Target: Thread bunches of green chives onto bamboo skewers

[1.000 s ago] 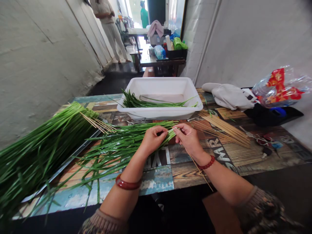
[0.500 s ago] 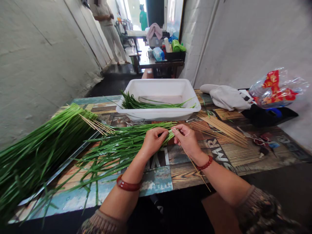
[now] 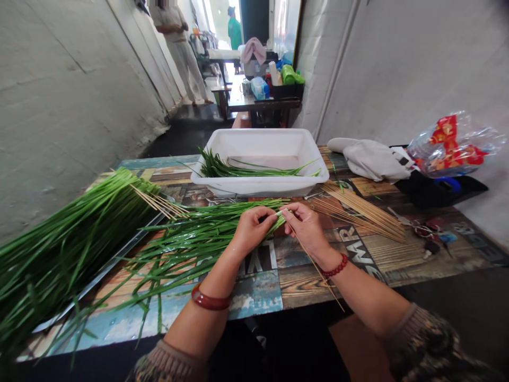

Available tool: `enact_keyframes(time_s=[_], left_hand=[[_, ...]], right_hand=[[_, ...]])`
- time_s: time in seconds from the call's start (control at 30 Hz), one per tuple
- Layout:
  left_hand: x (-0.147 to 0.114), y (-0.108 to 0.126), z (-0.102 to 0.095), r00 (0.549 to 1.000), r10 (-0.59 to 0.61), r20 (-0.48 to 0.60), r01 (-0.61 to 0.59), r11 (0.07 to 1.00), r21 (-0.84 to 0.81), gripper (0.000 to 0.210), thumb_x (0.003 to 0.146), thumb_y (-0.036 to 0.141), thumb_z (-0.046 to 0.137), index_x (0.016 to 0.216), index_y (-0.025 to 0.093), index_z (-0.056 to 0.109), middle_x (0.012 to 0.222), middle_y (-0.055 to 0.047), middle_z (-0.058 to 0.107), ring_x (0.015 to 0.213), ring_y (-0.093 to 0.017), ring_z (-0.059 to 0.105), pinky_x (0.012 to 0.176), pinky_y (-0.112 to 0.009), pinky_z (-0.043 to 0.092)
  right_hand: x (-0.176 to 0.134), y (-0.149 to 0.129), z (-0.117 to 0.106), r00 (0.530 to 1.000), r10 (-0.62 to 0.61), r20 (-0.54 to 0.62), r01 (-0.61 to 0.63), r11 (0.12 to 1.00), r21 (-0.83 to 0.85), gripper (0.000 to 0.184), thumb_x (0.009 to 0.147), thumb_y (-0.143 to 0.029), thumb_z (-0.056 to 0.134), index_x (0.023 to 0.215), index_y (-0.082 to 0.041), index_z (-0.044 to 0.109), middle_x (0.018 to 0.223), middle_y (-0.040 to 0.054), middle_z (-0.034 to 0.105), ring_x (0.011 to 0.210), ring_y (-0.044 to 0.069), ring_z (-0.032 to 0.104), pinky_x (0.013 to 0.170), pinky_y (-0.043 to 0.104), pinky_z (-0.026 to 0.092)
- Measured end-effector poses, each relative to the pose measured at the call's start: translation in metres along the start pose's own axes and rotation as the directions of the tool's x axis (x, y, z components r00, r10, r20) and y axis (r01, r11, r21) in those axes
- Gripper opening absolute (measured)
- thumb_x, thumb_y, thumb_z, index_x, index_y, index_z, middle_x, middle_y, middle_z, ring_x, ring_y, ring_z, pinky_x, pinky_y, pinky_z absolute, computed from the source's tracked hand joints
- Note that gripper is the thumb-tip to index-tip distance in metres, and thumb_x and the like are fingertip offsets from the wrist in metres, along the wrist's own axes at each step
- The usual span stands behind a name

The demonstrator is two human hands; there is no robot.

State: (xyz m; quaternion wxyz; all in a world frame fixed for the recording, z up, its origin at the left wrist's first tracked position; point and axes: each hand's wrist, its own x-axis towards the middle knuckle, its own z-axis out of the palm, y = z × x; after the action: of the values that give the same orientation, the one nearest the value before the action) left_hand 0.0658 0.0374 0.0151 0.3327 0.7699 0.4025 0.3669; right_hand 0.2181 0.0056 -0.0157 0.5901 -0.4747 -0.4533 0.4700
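Note:
My left hand (image 3: 251, 229) pinches the pale root ends of a loose bunch of green chives (image 3: 186, 243) that fans out to the left across the table. My right hand (image 3: 307, 228) meets it at the same spot and grips a thin bamboo skewer (image 3: 316, 268), which slants back under my wrist toward the table's near edge. The skewer's tip sits among the chive ends between my two hands. Red bracelets circle both wrists.
A white plastic tub (image 3: 260, 159) with a few chives stands behind my hands. A metal tray (image 3: 99, 268) piled with skewered chives (image 3: 59, 244) fills the left. Loose skewers (image 3: 363, 211), keys (image 3: 431, 236), a white cloth (image 3: 371, 158) and a plastic bag (image 3: 455, 143) lie right. A person (image 3: 177, 48) stands far down the corridor.
Both hands stay pinched together on the chive ends and skewer, with only small finger shifts. The view has moved slightly.

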Motion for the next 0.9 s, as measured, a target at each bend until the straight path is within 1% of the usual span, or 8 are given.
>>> enact_keyframes(time_s=[0.1,0.17,0.3,0.4,0.5,0.63,0.73,0.9], left_hand=[[0.0,-0.001,-0.001,0.999,-0.048,-0.016,0.046,0.996,-0.082,0.02,0.081,0.026,0.059,0.068,0.014,0.066,0.068,-0.001,0.065,0.066,-0.013,0.057,0.066,-0.023,0.043],[0.0,-0.002,0.0,0.994,-0.103,-0.034,0.096,0.981,-0.171,0.018,0.08,0.027,0.06,0.069,0.014,0.066,0.069,-0.001,0.064,0.067,-0.013,0.056,0.066,-0.022,0.043],[-0.001,-0.004,0.002,0.98,-0.199,-0.024,0.18,0.927,-0.329,0.02,0.078,0.031,0.063,0.07,0.013,0.066,0.067,0.0,0.062,0.063,-0.011,0.052,0.061,-0.021,0.041],[-0.001,-0.004,0.002,0.972,-0.235,-0.018,0.211,0.9,-0.382,0.02,0.076,0.032,0.066,0.07,0.012,0.067,0.067,0.0,0.061,0.063,-0.011,0.05,0.06,-0.02,0.039],[0.0,-0.003,0.001,0.961,-0.275,-0.026,0.241,0.881,-0.408,0.02,0.074,0.032,0.068,0.072,0.012,0.068,0.068,0.0,0.06,0.063,-0.01,0.049,0.06,-0.02,0.038],[0.001,0.001,-0.001,0.948,-0.317,-0.032,0.275,0.865,-0.42,0.023,0.073,0.035,0.068,0.073,0.012,0.068,0.065,0.001,0.058,0.061,-0.01,0.047,0.059,-0.021,0.037],[0.003,0.006,-0.003,0.948,-0.318,-0.03,0.277,0.866,-0.416,0.024,0.073,0.036,0.068,0.072,0.012,0.067,0.064,0.001,0.058,0.059,-0.009,0.045,0.057,-0.02,0.035],[0.013,0.014,-0.006,0.952,-0.306,-0.033,0.273,0.888,-0.37,0.025,0.071,0.035,0.07,0.074,0.011,0.071,0.064,0.0,0.061,0.059,-0.01,0.046,0.057,-0.021,0.036]], right_hand=[[0.0,-0.002,0.0,0.999,0.029,0.017,-0.03,0.999,0.02,0.029,0.077,-0.042,0.068,0.094,-0.018,0.065,0.051,-0.0068,0.055,0.043,0.008,0.049,0.037,0.017,0.035],[0.001,-0.004,-0.001,0.998,0.058,0.038,-0.06,0.997,0.045,0.034,0.075,-0.04,0.071,0.099,-0.017,0.065,0.056,-0.0058,0.058,0.046,0.008,0.051,0.04,0.017,0.037],[0.0,-0.006,-0.004,0.992,0.091,0.091,-0.096,0.994,0.05,0.03,0.07,-0.038,0.074,0.088,-0.015,0.067,0.065,-0.0024,0.062,0.051,0.008,0.053,0.044,0.018,0.04],[0.0,-0.005,-0.006,0.992,0.083,0.092,-0.085,0.996,0.01,0.029,0.075,-0.04,0.07,0.091,-0.016,0.068,0.058,-0.0037,0.059,0.048,0.008,0.051,0.042,0.018,0.038],[0.0,-0.004,-0.007,0.992,0.07,0.102,-0.066,0.997,-0.038,0.03,0.079,-0.04,0.065,0.096,-0.016,0.068,0.051,-0.0055,0.055,0.043,0.007,0.048,0.04,0.017,0.035],[-0.001,-0.005,-0.008,0.992,0.058,0.108,-0.054,0.998,-0.038,0.03,0.08,-0.039,0.065,0.099,-0.016,0.068,0.05,-0.0061,0.054,0.041,0.007,0.046,0.039,0.017,0.035],[-0.001,-0.007,-0.008,0.993,0.044,0.112,-0.042,0.999,-0.026,0.031,0.081,-0.04,0.065,0.1,-0.016,0.067,0.049,-0.0064,0.054,0.041,0.007,0.046,0.039,0.017,0.035],[-0.003,-0.011,-0.006,0.99,0.055,0.127,-0.057,0.998,0.011,0.034,0.08,-0.041,0.065,0.101,-0.015,0.066,0.049,-0.0069,0.052,0.039,0.007,0.044,0.036,0.017,0.031]])
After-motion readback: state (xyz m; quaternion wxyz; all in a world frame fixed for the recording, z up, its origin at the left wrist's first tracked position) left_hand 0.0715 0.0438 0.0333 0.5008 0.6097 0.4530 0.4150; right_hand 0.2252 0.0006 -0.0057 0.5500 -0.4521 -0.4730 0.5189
